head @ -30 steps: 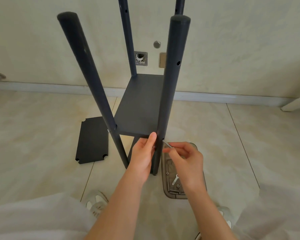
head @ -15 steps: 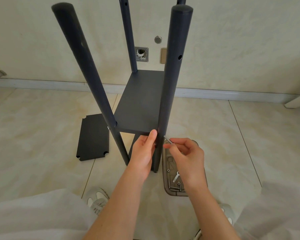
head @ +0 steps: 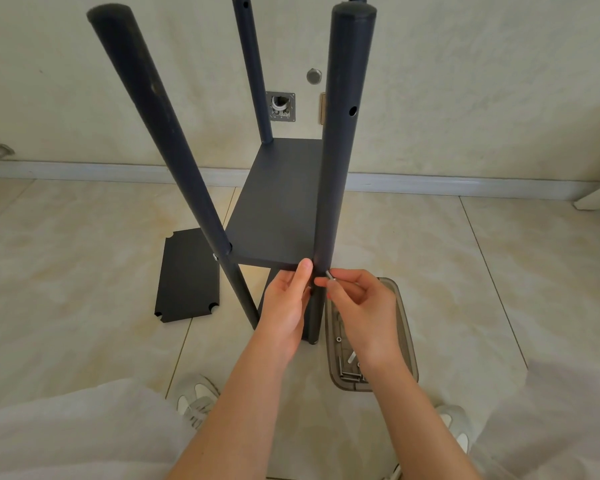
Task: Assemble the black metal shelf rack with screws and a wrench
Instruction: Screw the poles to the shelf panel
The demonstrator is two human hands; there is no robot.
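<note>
The black shelf rack stands on the floor in front of me, with a shelf board (head: 278, 209) fixed between several upright black poles. My left hand (head: 286, 306) holds the front edge of the board where it meets the near right pole (head: 340, 150), thumb up against the pole. My right hand (head: 359, 306) pinches a small silver wrench (head: 330, 274), its tip at the pole just below the board. The screw itself is hidden by my fingers.
A loose black shelf board (head: 187, 275) lies flat on the tiles to the left. A grey plastic tray (head: 404, 327) with several screws sits under my right wrist. The wall and skirting run behind the rack. My shoes (head: 196, 403) and white clothing fill the bottom.
Both hands stay at the same joint. The right hand's fingers have shifted slightly on the wrench; my view has tilted a little, so the rack sits lower in frame.
</note>
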